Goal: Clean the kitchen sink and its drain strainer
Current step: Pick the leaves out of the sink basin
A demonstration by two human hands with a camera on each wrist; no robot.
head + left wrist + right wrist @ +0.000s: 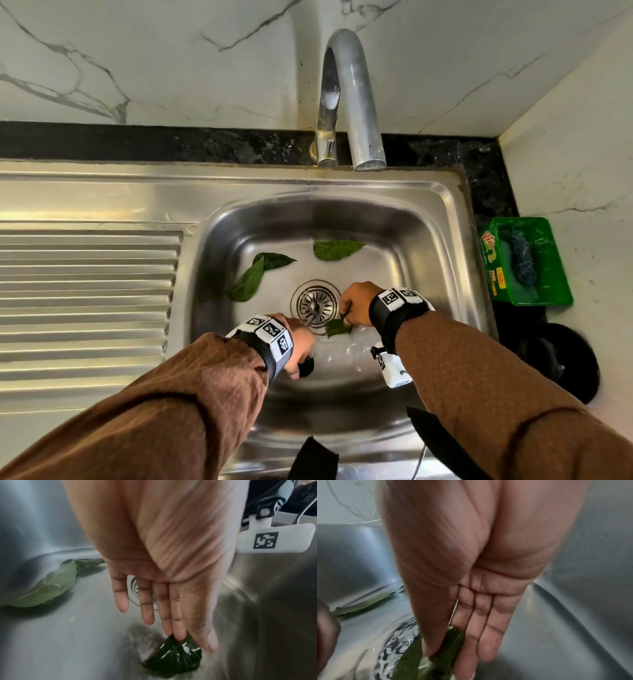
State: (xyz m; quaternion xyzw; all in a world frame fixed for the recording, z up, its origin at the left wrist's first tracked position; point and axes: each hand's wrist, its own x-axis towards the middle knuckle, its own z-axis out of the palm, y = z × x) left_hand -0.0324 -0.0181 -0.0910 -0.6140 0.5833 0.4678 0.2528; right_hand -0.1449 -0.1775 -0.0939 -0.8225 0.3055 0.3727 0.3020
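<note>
The steel sink (pixel 428 240) has a round drain strainer (pixel 317 303) in the middle of its wet floor. My left hand (pixel 301 346) is just left of and nearer than the strainer; its thumb and fingertips pinch a dark wet leaf (pixel 173 655) on the basin floor. My right hand (pixel 354 303) is at the strainer's right edge and pinches a green leaf (pixel 337 328) between thumb and fingers (pixel 486 642). A folded green leaf (pixel 250 277) and another leaf (pixel 334 248) lie loose on the far side of the basin.
A curved metal faucet (pixel 352 102) stands behind the basin, with no water running. The ribbed drainboard (pixel 85 291) stretches left. On the right counter are a green soap tub (pixel 527 260) with a scrubber and a black round object (pixel 561 359).
</note>
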